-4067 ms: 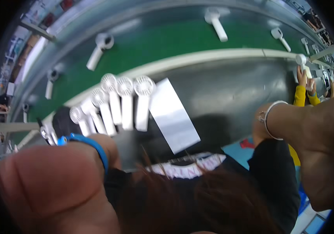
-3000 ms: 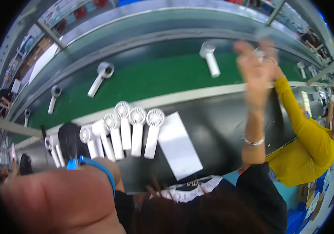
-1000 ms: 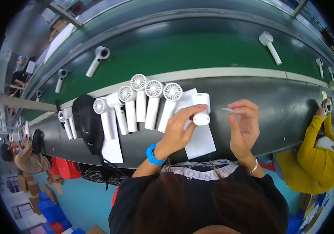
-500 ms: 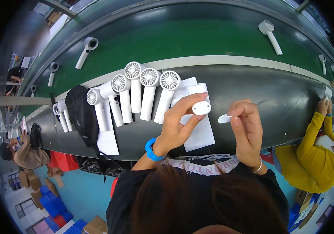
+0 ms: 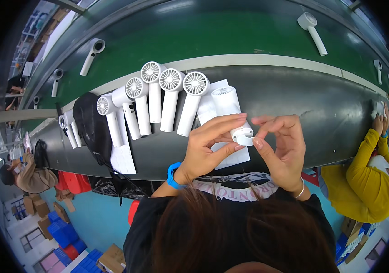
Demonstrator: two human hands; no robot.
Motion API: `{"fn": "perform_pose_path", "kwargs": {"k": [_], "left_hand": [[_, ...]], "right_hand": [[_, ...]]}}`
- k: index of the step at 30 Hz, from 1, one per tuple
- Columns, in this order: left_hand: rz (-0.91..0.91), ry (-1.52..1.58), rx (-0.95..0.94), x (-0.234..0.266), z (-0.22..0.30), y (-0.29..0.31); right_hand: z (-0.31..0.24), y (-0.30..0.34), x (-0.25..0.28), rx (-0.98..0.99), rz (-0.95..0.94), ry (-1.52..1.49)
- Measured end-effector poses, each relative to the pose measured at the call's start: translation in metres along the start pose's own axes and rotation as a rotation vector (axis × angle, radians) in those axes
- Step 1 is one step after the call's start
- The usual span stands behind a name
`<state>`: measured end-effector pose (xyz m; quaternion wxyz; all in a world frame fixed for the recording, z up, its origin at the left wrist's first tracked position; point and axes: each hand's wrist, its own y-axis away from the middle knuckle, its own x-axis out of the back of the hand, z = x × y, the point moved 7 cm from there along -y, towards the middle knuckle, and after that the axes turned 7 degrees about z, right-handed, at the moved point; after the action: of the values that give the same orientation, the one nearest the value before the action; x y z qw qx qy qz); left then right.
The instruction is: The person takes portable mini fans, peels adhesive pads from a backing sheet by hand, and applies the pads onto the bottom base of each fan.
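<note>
My left hand (image 5: pixel 212 145) is closed around the handle of a white handheld fan (image 5: pixel 225 101), its head pointing away from me and its handle end toward me. Between the thumb and forefinger of my right hand (image 5: pixel 281 148) is a small white oval sticker (image 5: pixel 244 140), pinched at its edge. The sticker sits tilted at the end of the handle, covering part of it. Whether it is stuck down there I cannot tell. White paper sheets (image 5: pixel 236 158) lie on the bench under the fan. Just left of my hands stands a row of white handheld fans (image 5: pixel 170 98).
A black bag (image 5: pixel 92 132) lies on the dark bench (image 5: pixel 276 91) at the left, beside more fans. Beyond a pale rail, the green conveyor belt (image 5: pixel 230 34) carries a fan (image 5: pixel 313 32) and others. A co-worker in yellow sleeves (image 5: pixel 362 168) works at the far right.
My right hand has moved left and brought the sticker to the handle end of the fan. The fan in my left hand has tipped, so its head now shows. The view has shifted slightly.
</note>
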<state>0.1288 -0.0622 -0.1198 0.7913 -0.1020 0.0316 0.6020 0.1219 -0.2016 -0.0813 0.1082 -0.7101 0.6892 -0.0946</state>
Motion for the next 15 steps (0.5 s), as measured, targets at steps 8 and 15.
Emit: {"fn": "perform_pose_path", "kwargs": {"k": [8, 15], "left_hand": [[-0.053, 0.092, 0.010, -0.0018, -0.0018, 0.0001], [-0.048, 0.063, 0.085, 0.0002, -0.0035, -0.0001]], "right_hand": [[0.0064, -0.0003, -0.0006, -0.167, -0.041, -0.040], [0.0084, -0.0026, 0.0010, -0.173, -0.018, -0.066]]}}
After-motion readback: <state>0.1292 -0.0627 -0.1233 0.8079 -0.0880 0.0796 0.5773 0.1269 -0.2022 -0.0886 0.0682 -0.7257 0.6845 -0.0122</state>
